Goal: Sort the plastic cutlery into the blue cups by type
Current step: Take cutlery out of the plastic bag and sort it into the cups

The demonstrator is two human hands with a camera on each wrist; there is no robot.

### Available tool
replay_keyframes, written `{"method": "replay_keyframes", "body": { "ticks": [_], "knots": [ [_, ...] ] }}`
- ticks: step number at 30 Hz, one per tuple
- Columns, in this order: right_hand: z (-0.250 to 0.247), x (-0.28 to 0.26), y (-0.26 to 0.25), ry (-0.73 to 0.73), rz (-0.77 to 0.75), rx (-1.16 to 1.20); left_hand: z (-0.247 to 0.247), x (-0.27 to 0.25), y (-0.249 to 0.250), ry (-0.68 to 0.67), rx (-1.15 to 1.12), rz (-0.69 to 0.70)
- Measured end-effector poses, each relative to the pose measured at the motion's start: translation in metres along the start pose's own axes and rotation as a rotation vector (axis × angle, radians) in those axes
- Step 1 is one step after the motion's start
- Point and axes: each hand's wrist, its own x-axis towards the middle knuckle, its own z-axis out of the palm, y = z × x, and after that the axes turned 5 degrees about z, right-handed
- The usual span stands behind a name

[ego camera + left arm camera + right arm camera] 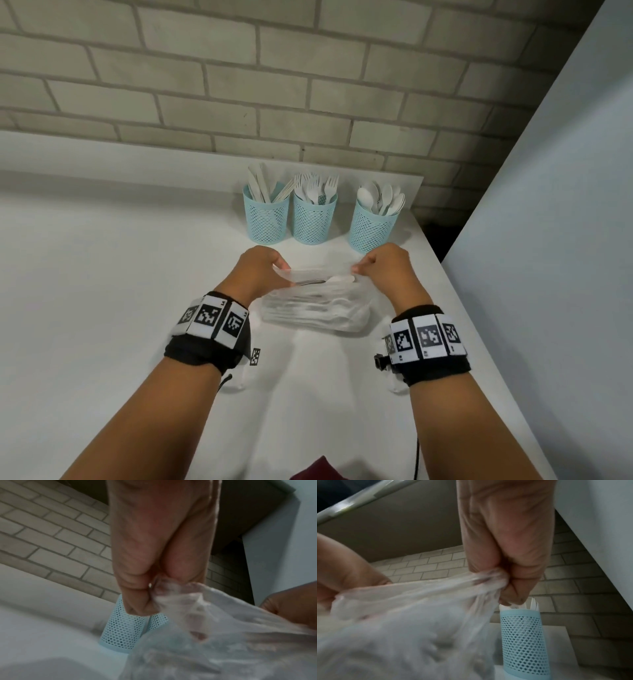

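Note:
A clear plastic bag (317, 306) full of white plastic cutlery lies on the white table (102, 291) between my hands. My left hand (265, 270) pinches the bag's top left edge, and my right hand (376, 270) pinches its top right edge, the mouth stretched between them. In the wrist views the left hand (150, 596) and right hand (503, 584) each bunch the film of the bag (214, 635) (402, 622) in curled fingers. Behind stand three blue mesh cups: knives (265, 219), forks (313, 221), spoons (373, 228).
A brick wall (274, 85) backs the table. A pale panel (565, 240) rises at the right, close to the table's right edge (455, 308). The spoon cup (524, 642) stands just beyond my right hand. A dark red cloth (318, 471) shows at the bottom.

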Motion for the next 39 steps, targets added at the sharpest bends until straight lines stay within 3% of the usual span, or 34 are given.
{"method": "replay_keyframes", "body": {
  "ticks": [2,4,7,9,12,16,18,19,20,22,23,24,26,29,32,35,39],
  "knots": [
    [0.000,0.000,0.002,0.108,-0.021,0.020,-0.002,0.000,0.000,0.046,0.061,-0.011],
    [-0.003,0.000,0.003,0.096,0.011,0.291,-0.007,0.000,-0.001,0.087,0.010,-0.046],
    [-0.004,0.006,0.004,-0.127,0.230,1.014,-0.011,0.004,-0.006,0.021,-0.368,-0.160],
    [0.000,0.014,0.012,-0.246,0.325,1.268,-0.013,0.005,-0.009,-0.032,-0.628,-0.292],
    [0.003,0.005,0.020,-0.328,0.240,1.257,-0.006,0.003,-0.014,-0.016,-1.090,-0.479],
    [0.015,0.002,0.023,-0.261,0.339,1.086,0.007,0.002,-0.023,0.120,-1.849,-0.646],
    [0.021,-0.003,0.028,-0.193,0.275,0.850,0.010,0.007,-0.027,0.166,-1.920,-0.686],
    [0.024,-0.003,0.030,-0.182,0.202,0.866,0.011,0.011,-0.028,0.178,-1.871,-0.695],
    [0.024,0.004,0.027,-0.129,0.239,0.861,0.012,0.015,-0.029,0.174,-1.797,-0.686],
    [0.024,0.022,0.025,-0.157,0.411,1.116,0.012,0.018,-0.031,0.143,-1.685,-0.655],
    [0.024,0.027,0.024,-0.130,0.460,1.095,0.009,0.018,-0.032,0.119,-1.640,-0.629],
    [0.023,0.031,0.024,-0.104,0.412,0.984,0.006,0.016,-0.029,0.078,-1.574,-0.575],
    [0.021,0.035,0.023,0.007,0.326,0.717,0.001,0.014,-0.027,0.037,-1.189,-0.454],
    [0.007,0.030,0.020,0.252,0.195,0.275,-0.002,0.008,-0.021,0.128,-0.508,-0.344],
    [0.005,0.023,0.007,0.157,0.031,0.061,-0.001,0.003,-0.006,0.096,-0.072,-0.230],
    [0.022,0.012,-0.003,0.088,0.022,-0.027,0.011,0.002,0.003,-0.026,0.136,-0.139],
    [0.032,0.009,-0.003,0.215,-0.008,0.031,0.012,0.005,-0.003,0.041,0.042,-0.184]
  ]
}}
